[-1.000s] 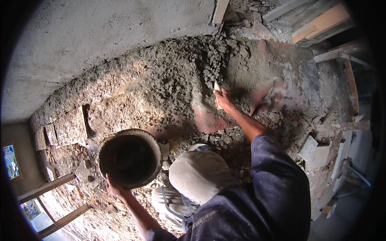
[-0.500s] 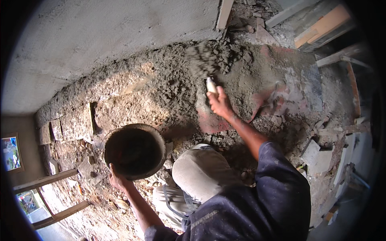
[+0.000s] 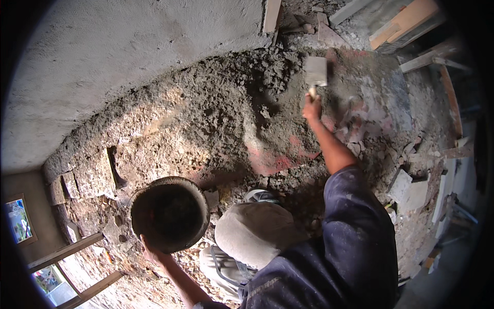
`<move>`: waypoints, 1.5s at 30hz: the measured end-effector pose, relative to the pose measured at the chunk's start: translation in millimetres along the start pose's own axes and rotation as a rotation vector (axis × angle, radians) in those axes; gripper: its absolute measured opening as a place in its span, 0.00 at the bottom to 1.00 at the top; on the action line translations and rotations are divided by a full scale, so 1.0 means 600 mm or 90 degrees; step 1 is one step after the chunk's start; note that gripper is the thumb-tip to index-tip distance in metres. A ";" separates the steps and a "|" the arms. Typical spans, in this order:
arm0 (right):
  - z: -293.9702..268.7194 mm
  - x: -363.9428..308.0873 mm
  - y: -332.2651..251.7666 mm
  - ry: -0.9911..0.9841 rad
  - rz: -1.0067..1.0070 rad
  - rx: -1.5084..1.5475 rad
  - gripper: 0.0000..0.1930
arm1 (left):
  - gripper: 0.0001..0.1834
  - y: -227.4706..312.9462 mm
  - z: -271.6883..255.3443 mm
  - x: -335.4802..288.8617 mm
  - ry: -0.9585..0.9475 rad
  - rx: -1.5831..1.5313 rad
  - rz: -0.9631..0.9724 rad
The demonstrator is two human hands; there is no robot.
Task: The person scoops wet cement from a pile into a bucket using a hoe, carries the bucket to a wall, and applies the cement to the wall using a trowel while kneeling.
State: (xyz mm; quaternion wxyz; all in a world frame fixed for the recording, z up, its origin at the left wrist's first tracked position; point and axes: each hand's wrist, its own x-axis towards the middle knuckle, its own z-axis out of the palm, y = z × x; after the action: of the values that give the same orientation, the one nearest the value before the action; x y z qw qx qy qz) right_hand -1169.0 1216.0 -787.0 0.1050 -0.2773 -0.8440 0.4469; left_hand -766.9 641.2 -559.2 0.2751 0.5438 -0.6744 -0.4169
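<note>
My right hand [image 3: 312, 107] is wrapped round the pale handle of a trowel [image 3: 316, 71]. The trowel's flat, squarish blade lies over a smoothed stretch of grey mortar, just right of a lumpy mortar heap [image 3: 278, 69]. At the lower left, my left hand [image 3: 153, 252] grips the near rim of a round dark bucket [image 3: 172, 180], its fingers partly hidden by the rim. The bucket's inside is in deep shadow, so its contents cannot be made out. Pinkish-red patches [image 3: 270, 161] show at the near edge of the spread mortar.
A grey plastered wall [image 3: 139, 51] runs along the far left side. Broken tile pieces [image 3: 409, 193] and rubble lie at the right. Timber boards [image 3: 404, 23] stand at the far right, and wooden bars [image 3: 67, 252] cross the lower left. My bent knee [image 3: 254, 232] is beside the bucket.
My right hand has swung the trowel rightward and slightly away, from the lumpy mortar to the smoother stretch. My left hand still holds the bucket rim. The whole view has shifted a little.
</note>
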 end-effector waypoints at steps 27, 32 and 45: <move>-0.103 0.127 0.150 0.058 0.027 -0.490 0.20 | 0.28 -0.105 -0.008 0.043 -0.151 0.100 0.154; -0.060 -0.059 -0.006 -0.336 -0.105 -0.360 0.34 | 0.22 -0.124 -0.084 0.040 -0.088 0.314 0.403; 0.073 -0.165 -0.140 -0.450 0.147 0.202 0.14 | 0.22 -0.057 -0.018 0.021 0.037 0.059 0.033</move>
State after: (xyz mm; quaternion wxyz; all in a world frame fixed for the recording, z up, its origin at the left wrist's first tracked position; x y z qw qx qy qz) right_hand -1137.2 1092.3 -737.2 -0.2009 -0.1802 -0.7119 0.6483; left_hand -743.8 624.1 -584.0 0.2797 0.5502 -0.6988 -0.3616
